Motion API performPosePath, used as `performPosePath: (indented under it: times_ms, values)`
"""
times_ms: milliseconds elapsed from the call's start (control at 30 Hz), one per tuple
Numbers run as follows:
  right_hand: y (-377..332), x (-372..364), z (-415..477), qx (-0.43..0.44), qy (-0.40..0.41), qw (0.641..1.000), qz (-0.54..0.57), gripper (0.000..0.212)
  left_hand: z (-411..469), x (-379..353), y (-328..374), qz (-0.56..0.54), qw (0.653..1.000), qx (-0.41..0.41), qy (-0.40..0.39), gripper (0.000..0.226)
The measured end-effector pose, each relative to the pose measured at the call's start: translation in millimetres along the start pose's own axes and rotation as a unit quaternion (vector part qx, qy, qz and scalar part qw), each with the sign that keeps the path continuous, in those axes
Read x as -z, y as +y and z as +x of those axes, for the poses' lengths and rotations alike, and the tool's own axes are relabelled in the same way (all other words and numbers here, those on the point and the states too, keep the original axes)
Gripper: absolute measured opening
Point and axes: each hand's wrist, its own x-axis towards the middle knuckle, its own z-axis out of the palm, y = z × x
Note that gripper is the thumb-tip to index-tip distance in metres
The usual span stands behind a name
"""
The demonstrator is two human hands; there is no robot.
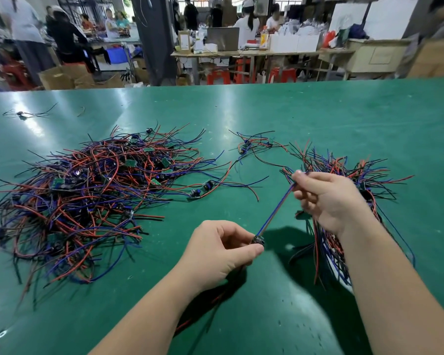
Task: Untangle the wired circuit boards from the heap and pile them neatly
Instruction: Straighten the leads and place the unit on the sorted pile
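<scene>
1. Left hand [215, 249] pinches a board [257, 240]; right hand [328, 201] pinches its wires [277, 206], stretched straight above the tabletop [292, 111].
2. A small pile [344, 165] lies to the right; the big heap [87, 190] is tangled, so most work looks undone.

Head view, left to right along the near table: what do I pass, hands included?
Big tangled heap of red, blue and black wired circuit boards → left hand → small circuit board it pinches → right hand, pinching that board's blue wires. The wire bundle behind the right hand overlaps it, so it is left out.
</scene>
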Motion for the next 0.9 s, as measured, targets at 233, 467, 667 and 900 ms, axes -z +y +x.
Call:
performPosePath:
  times_ms: [233,467,667,900]
  values:
    - [4,-2,4,-0.005,0.069,0.981,0.180,0.024,-4,-4,3,-0.037,0.999,0.021,-0.002,0.010]
    - [20,-30,-15,0.087,-0.118,0.981,-0.129,0.007,8,4,1,-0.175,0.973,0.047,0.143,0.016]
    - [45,-58,-29,0.155,-0.152,0.938,-0.270,0.013,9,10,-4,-0.021,0.986,-0.034,0.159,0.016]
    - [31,-43,-23,0.197,-0.098,0.932,-0.289,0.022,4,9,-2,0.181,0.962,-0.177,0.098,0.031]
